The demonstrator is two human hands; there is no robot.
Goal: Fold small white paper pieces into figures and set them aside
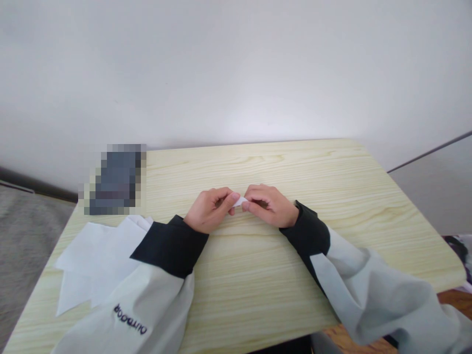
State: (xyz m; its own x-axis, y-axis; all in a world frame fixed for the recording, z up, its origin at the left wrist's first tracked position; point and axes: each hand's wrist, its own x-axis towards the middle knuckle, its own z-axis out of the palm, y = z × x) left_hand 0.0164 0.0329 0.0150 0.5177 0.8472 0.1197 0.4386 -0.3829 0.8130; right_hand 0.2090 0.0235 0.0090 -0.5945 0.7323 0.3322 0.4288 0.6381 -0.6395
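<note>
A small folded piece of white paper (241, 201) is pinched between my two hands above the middle of the table. My left hand (211, 209) grips its left end between thumb and fingers. On the other end, the thumb and fingertips of my right hand (272, 204) are closed. Only the short middle stretch of the paper shows; my fingertips cover both ends. Several white paper sheets (106, 255) lie overlapping at the left, partly under my left sleeve.
A dark, pixelated flat object (116, 182) lies at the table's back left corner. The pale wood-grain table (243, 285) meets a white wall (236, 73) at its back edge. Grey flooring or fabric (22, 236) shows beyond the left edge.
</note>
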